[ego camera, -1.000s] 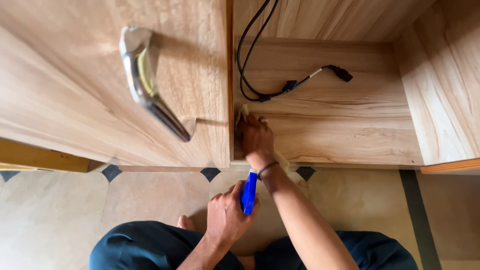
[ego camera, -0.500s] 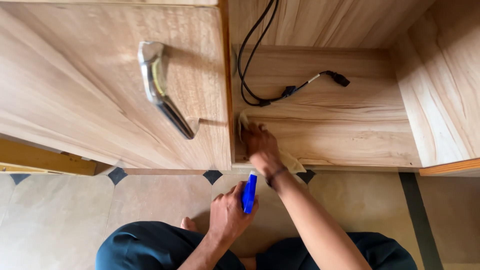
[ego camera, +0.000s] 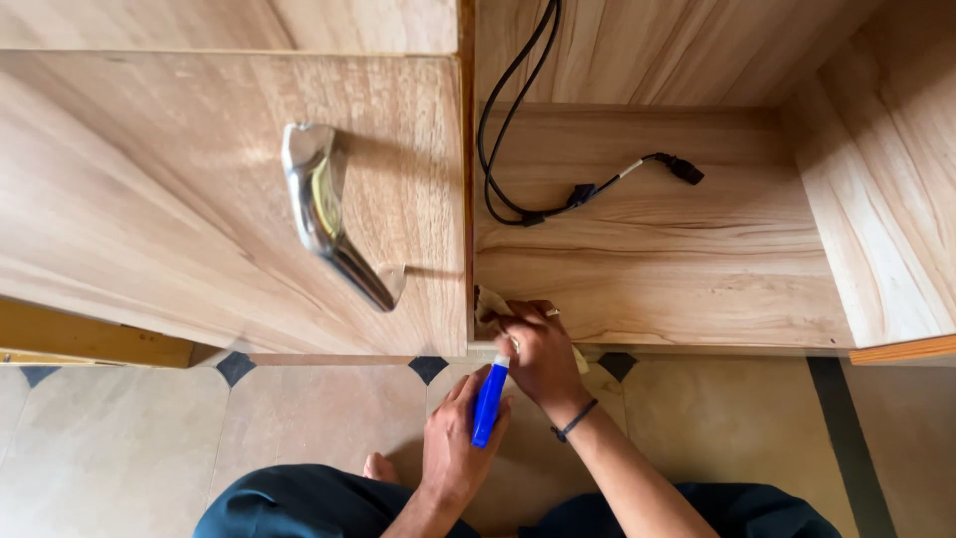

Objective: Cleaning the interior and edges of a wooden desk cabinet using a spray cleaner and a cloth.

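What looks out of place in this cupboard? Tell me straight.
A loose black cable hangs down the back and lies curled on the shelf, its plug connected to nothing. Otherwise nothing looks spilled or broken: the right hand presses a cloth at the shelf's front corner.

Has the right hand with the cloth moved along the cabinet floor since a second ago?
Yes. The right hand and cloth have slid back toward the cabinet floor's front edge, farther from the black cable.

You're getting warm, bright light; the chrome handle (ego camera: pixel 329 214) is glaring and casting a shadow rightward; edges are bending.
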